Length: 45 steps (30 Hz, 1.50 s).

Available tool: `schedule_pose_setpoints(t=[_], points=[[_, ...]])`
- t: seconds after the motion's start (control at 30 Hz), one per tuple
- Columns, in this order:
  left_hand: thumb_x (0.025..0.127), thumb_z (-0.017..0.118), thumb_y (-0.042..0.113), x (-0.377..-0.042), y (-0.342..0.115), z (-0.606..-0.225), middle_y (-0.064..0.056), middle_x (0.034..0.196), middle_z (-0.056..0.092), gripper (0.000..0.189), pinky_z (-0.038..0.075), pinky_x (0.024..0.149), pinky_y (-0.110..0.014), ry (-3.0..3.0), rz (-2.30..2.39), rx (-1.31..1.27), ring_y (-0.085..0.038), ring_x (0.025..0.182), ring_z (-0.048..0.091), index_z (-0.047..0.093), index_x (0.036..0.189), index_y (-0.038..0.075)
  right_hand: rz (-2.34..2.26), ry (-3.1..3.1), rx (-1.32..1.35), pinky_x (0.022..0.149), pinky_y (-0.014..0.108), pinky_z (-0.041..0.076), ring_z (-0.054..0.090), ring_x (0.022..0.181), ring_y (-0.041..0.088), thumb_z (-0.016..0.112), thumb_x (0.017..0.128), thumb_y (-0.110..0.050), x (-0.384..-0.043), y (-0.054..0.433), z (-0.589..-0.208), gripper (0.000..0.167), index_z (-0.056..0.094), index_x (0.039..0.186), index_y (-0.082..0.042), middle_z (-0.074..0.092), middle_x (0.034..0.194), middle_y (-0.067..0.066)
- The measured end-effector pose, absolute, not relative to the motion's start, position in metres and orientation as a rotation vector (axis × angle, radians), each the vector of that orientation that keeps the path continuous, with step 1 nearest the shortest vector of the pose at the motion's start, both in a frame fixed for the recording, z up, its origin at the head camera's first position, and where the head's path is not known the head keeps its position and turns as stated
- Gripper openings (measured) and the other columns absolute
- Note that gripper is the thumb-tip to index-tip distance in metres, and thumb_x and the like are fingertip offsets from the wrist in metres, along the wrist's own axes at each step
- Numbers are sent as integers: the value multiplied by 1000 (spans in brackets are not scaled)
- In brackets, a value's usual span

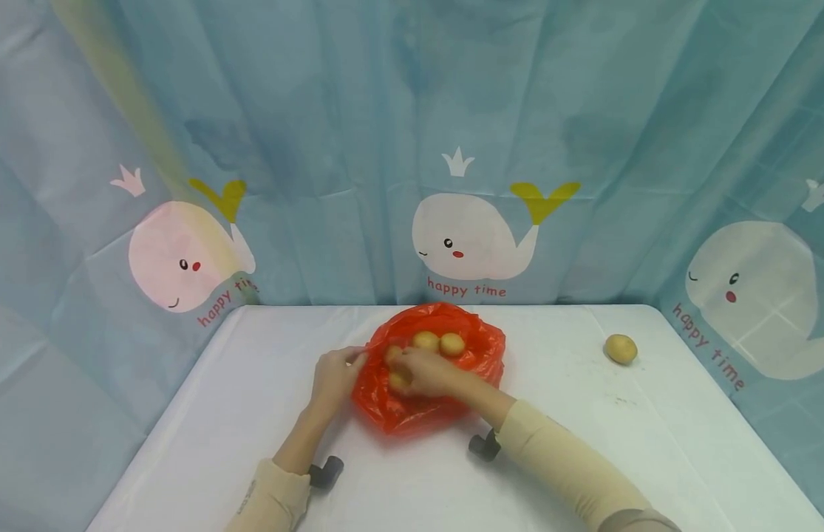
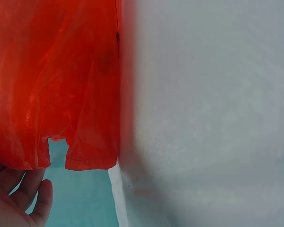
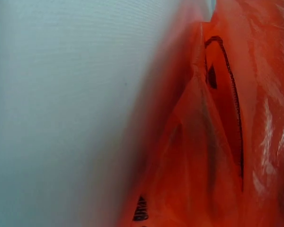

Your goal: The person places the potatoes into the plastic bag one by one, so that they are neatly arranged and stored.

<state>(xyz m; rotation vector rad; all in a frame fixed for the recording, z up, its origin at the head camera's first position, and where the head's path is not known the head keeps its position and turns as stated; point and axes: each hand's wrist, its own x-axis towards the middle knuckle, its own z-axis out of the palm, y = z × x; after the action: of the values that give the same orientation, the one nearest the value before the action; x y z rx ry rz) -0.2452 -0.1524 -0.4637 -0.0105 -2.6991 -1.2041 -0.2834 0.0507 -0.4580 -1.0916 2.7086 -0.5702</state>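
Note:
A red plastic bag (image 1: 488, 362) lies spread on the white table with its mouth up and several potatoes inside. Two potatoes, one of them at the right (image 1: 452, 344), sit in its back part. My right hand (image 1: 428, 371) reaches into the bag; its blurred fingers and thumb grip a potato (image 1: 398, 382), while another potato (image 1: 392, 355) shows by the fingertips. At the left rim, my left hand (image 1: 333, 378) pinches the bag's edge, its fingers partly behind the plastic (image 2: 57, 94) in the left wrist view. Only the bag's outside (image 3: 265, 123) shows in the right wrist view, that hand hidden.
A single potato (image 1: 621, 349) lies on the table (image 1: 571, 458) toward the back right, with small dirt specks in front of it. Dark camera mounts (image 1: 327, 473) are on both wrists. Behind the table hangs a blue curtain (image 1: 332, 244) with whale prints.

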Motion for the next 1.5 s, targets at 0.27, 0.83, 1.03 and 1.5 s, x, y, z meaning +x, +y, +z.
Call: schedule_pose_setpoints(t=[0.27, 0.83, 1.03, 1.5], points=[[96, 60, 26, -246, -153, -464, -9, 111, 74, 28, 54, 95, -48, -2690, -1191, -20, -30, 110, 66, 73, 115, 9, -615, 2678, -1119, 76, 17, 52, 57, 86, 7, 72, 86, -27, -283, 48, -458, 33, 60, 116, -18, 61, 88, -12], [95, 61, 24, -247, -156, -468, -10, 110, 74, 27, 54, 95, -48, -2695, -1173, -13, -31, 110, 66, 73, 113, 8, -703, 2659, -947, 88, 30, 56, 59, 105, 12, 73, 86, -31, -277, 77, -444, 49, 60, 132, -21, 64, 118, -5], [95, 61, 25, -246, -155, -465, -10, 111, 74, 28, 54, 95, -48, -2698, -1191, -12, -31, 110, 66, 73, 114, 8, -790, 2655, -889, 99, 41, 52, 54, 120, 18, 72, 88, -29, -278, 96, -435, 50, 58, 134, -16, 62, 129, -1], [95, 60, 24, -246, -154, -460, -11, 109, 74, 27, 54, 95, -49, -2679, -1187, -26, -31, 107, 66, 73, 113, 8, -1007, 2683, -866, 89, 38, 55, 61, 106, 28, 73, 87, -23, -278, 133, -426, 40, 64, 122, -7, 65, 119, 10]])
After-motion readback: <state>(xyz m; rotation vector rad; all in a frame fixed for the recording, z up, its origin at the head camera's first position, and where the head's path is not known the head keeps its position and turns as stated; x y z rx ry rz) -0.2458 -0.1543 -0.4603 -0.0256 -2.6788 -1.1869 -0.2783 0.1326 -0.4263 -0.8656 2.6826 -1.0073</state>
